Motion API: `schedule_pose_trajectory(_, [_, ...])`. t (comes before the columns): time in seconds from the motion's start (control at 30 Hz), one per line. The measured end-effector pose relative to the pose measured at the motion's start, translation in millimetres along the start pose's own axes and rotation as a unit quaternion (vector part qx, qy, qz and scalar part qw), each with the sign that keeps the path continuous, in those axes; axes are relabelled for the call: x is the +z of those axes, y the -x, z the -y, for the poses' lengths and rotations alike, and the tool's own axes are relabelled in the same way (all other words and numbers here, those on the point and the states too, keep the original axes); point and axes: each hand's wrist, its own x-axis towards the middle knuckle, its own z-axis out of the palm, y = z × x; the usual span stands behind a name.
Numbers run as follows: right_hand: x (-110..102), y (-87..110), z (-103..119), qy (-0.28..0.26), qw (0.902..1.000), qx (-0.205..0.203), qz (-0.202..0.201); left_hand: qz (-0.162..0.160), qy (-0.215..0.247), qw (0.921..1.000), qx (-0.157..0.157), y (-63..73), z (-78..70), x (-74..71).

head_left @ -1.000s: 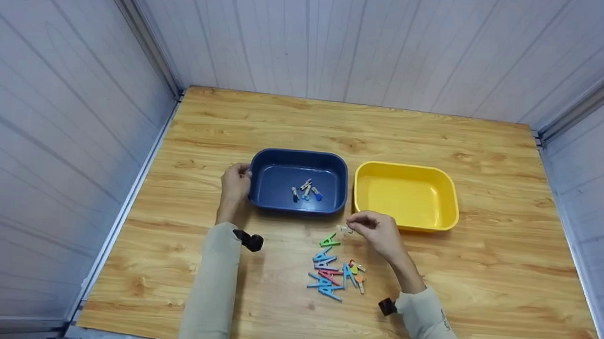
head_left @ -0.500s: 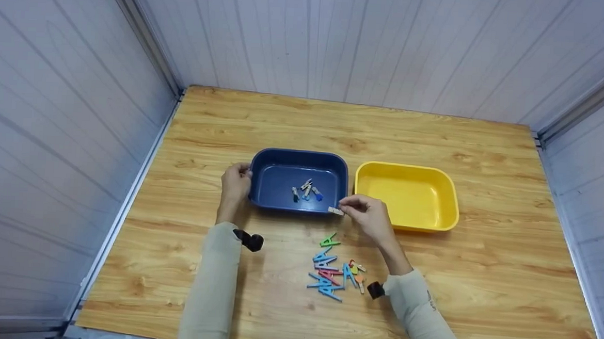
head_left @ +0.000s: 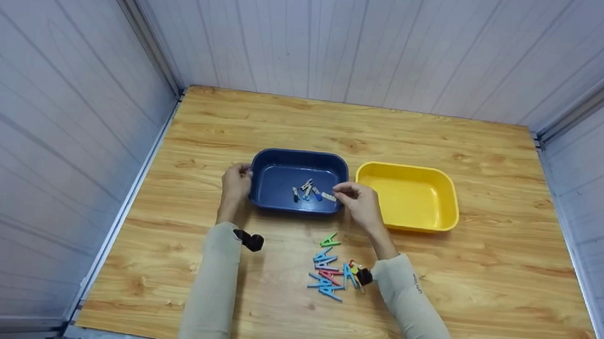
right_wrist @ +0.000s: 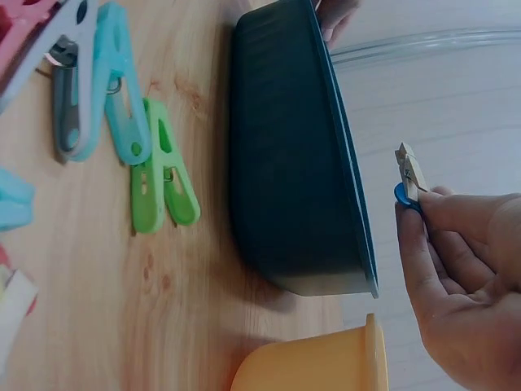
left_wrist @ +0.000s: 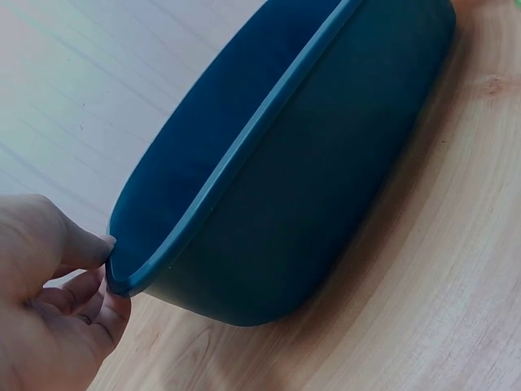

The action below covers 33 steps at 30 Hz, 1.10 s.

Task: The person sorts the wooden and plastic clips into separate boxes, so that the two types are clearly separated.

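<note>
My left hand pinches the left rim of the dark blue basin; in the left wrist view the thumb lies on the rim and the curled fingers sit beneath it. Over the basin's right side, my right hand pinches a small wooden clothespin with a blue disc at the held end. Several small wooden clothespins lie on the basin floor, some with blue or dark ends. A yellow basin stands to the right of the blue one.
Nearer on the wooden table lies a loose group of plastic clothespins in blue, red and purple. A green clothespin lies at its far end, and a few decorated wooden ones are partly hidden by the right wrist camera.
My right hand has carried the wooden clothespin forward and left, from the table in front of the basins to over the blue basin. My left hand has stayed at the rim.
</note>
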Motion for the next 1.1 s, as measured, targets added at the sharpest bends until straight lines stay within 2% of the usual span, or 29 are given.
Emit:
schedule_pose_trajectory(0.6, [20, -23.9, 1, 0.053, 0.9980, 0.016, -0.030, 0.004, -0.006, 1.0000, 0.000, -2.0, 1.7, -0.3])
schedule_pose_trajectory(0.87, [25, -30.0, 0, 0.066, 0.9965, 0.004, -0.050, -0.001, -0.008, 0.9999, 0.006, -1.3, 1.1, -0.5])
schedule_pose_trajectory(1.1, [29, -34.0, -3, 0.066, 0.9970, -0.012, -0.039, 0.000, -0.010, 0.9999, 0.004, -1.5, 2.4, 0.0])
